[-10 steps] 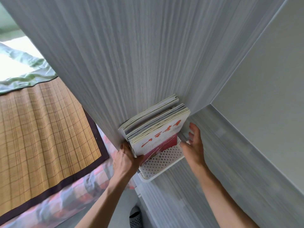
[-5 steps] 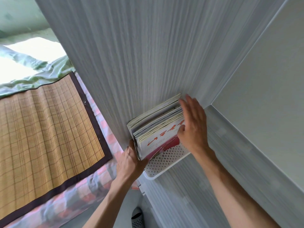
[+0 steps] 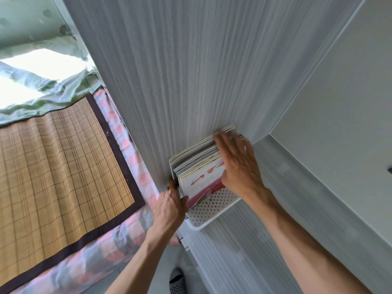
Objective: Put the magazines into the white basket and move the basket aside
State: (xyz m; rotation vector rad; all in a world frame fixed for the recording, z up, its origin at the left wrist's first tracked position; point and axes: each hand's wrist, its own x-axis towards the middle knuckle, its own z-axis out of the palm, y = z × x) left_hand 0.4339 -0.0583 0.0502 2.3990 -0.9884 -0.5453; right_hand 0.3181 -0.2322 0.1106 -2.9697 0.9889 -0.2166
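Partly hidden magazines (image 3: 197,164) in basket (image 3: 212,209); blurred right hand (image 3: 237,164) spread flat, left hand (image 3: 168,205) gripping their edge.

So the magazines (image 3: 201,166) are standing up in the white basket (image 3: 212,209), leaning on the grey wood-grain panel (image 3: 191,71). Right hand (image 3: 237,166) lies flat with fingers spread on the front cover, blurry at the tips. Left hand (image 3: 169,206) is at the stack's near corner, just left of the basket. Bamboo mat (image 3: 53,166) sits well left of that hand, and a grey slipper (image 3: 177,281) is below it.
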